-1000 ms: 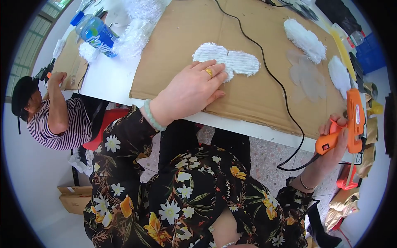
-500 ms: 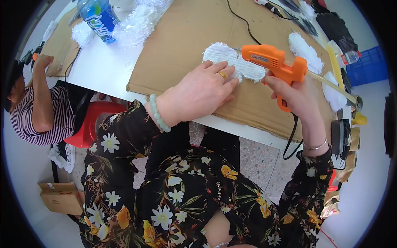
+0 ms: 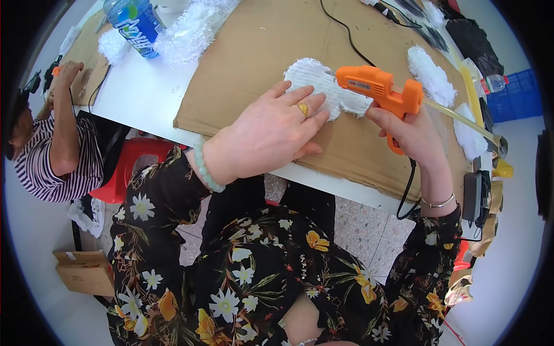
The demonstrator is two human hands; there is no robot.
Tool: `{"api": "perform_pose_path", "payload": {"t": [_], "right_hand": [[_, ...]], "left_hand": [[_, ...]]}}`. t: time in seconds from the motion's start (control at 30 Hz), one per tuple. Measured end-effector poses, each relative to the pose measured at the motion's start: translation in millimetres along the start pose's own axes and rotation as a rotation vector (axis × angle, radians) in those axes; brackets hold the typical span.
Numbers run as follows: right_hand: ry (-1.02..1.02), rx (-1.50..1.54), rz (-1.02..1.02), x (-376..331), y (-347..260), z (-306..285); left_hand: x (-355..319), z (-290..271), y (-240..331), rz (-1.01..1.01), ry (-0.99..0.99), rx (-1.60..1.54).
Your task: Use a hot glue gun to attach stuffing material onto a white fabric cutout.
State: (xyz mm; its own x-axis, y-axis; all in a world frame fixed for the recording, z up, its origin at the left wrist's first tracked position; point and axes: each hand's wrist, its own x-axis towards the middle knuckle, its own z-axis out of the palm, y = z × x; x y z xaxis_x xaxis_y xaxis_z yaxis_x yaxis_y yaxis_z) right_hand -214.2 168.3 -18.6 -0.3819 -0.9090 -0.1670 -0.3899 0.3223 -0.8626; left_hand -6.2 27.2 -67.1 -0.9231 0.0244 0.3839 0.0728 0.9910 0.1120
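My left hand [image 3: 271,134] lies flat, fingers spread, pressing the near edge of a white fluffy piece [image 3: 323,86] on a brown cardboard sheet [image 3: 259,52]. My right hand [image 3: 407,132] grips an orange glue gun [image 3: 378,86] by its handle, with the nozzle pointing left over the white piece. A pale glue stick juts from the back of the gun, and its black cord hangs down past my right wrist.
Two more white fluffy pieces [image 3: 430,72] lie on the cardboard at the right. A blue-labelled bottle [image 3: 134,23] and white fluffy stuff [image 3: 190,32] sit at the far left of the white table [image 3: 144,98]. A person in a striped shirt [image 3: 55,155] sits at left beside a red stool [image 3: 130,167].
My right hand brought the glue gun up from beside the table's right edge onto the white piece. My left hand stayed pressing on the piece. The view has shifted slightly.
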Motion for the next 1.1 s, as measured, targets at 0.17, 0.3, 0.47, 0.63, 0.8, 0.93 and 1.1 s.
{"api": "perform_pose_path", "payload": {"t": [0.17, 0.3, 0.47, 0.63, 0.8, 0.93, 1.1], "right_hand": [[-0.036, -0.045, -0.043, 10, 5, 3], [-0.068, -0.101, 0.012, 16, 0, 4], [-0.080, -0.133, -0.011, 22, 2, 7], [-0.068, -0.131, -0.046, 21, -3, 11], [-0.074, -0.137, -0.074, 25, -3, 15], [-0.089, -0.127, -0.082, 29, 0, 16], [-0.081, -0.184, -0.047, 27, -4, 14]], "left_hand": [[1, 0, 2, -0.010, -0.030, -0.001], [1, 0, 4, -0.016, -0.050, 0.014], [0, -1, 6, -0.038, -0.091, 0.024], [0, -2, 7, -0.034, -0.088, 0.022], [-2, 0, 7, -0.002, -0.021, 0.036], [-1, 3, 5, -0.015, -0.062, 0.006], [2, 1, 3, 0.017, -0.044, -0.044]]}}
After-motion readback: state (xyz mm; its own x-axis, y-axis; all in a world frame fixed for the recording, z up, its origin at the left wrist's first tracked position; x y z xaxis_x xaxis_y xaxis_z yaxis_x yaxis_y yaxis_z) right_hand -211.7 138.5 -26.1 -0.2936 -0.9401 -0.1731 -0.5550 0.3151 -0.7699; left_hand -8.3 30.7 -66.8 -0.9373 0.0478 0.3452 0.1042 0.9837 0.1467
